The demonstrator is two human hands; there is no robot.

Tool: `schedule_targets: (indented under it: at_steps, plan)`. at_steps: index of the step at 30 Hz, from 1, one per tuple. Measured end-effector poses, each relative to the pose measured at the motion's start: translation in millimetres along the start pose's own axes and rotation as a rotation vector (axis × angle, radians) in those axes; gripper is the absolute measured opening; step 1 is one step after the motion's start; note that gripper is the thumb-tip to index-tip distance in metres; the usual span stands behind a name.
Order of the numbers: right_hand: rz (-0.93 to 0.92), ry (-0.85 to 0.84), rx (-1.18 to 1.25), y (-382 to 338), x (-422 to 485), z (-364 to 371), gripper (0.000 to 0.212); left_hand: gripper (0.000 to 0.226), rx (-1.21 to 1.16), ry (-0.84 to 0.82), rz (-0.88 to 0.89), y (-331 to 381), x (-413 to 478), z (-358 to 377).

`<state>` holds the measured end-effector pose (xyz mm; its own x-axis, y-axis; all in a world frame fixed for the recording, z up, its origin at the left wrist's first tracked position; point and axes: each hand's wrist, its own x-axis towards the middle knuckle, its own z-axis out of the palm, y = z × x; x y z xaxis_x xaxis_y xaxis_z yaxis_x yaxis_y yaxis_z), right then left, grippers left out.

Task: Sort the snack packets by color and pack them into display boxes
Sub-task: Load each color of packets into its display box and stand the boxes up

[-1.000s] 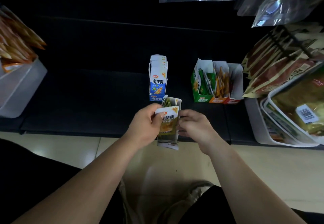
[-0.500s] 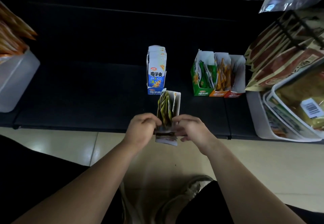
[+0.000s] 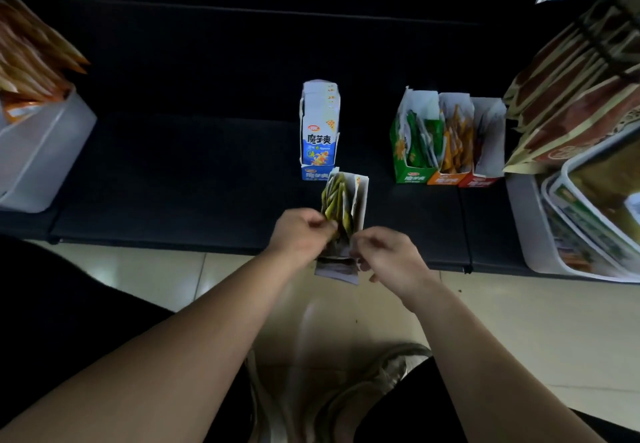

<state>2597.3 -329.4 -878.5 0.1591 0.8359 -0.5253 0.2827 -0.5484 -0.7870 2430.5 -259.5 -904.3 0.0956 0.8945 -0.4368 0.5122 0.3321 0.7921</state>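
A small display box (image 3: 358, 200) with yellow-green snack packets (image 3: 335, 200) standing in it is held over the front edge of the black shelf. My left hand (image 3: 300, 231) pinches the packets at the box's left side. My right hand (image 3: 384, 255) grips the box's lower right side. Behind it stands a blue display box (image 3: 318, 137) full of blue-and-white packets. To the right stand a green box (image 3: 412, 144), an orange box (image 3: 452, 148) and a red box (image 3: 485, 151) side by side, each with packets in it.
A white bin (image 3: 41, 151) with orange packets sits at the left. At the right a white bin (image 3: 530, 228) holds larger snack bags, and more bags (image 3: 571, 96) lean above it. My shoe (image 3: 346, 397) shows on the pale floor below.
A second ago my left hand held a yellow packet in front of the box. That packet now stands in the box with the others, and both hands have closed in on the box.
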Motion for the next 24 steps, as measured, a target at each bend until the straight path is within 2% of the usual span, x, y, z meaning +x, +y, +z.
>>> schedule_targets:
  at_steps: [5, 7, 12, 15, 19, 21, 24]
  plan:
    - [-0.181, 0.03, -0.212, 7.7, 1.9, 4.5, 0.018, 0.034, 0.094, 0.062, 0.082, 3.6, 2.8, 0.5]
    - [-0.214, 0.053, -0.211, 6.7, 3.5, 5.3, 0.017, 0.035, 0.05, 0.088, 0.131, 7.8, -2.5, 0.3]
    - [-0.09, 0.072, 0.0, 5.3, 15.4, 4.8, 0.014, 0.027, -0.252, 0.176, 0.091, 19.2, -10.3, -15.0]
    - [-0.048, 0.119, 0.081, 2.0, 18.1, 7.6, 0.002, 0.024, -0.406, 0.186, 0.046, 30.2, -15.3, -29.4]
    - [0.015, 0.129, 0.081, -6.1, 11.1, 11.1, 0.021, 0.012, -0.621, 0.149, -0.045, 36.9, -24.5, -45.2]
    - [0.048, 0.098, 0.114, -9.2, 5.8, 10.8, 0.027, 0.003, -0.68, 0.139, -0.092, 33.1, -26.7, -47.2]
    - [0.07, 0.089, 0.161, -11.2, 1.5, 8.6, 0.026, 0.003, -0.766, 0.1, -0.142, 25.8, -27.0, -43.8]
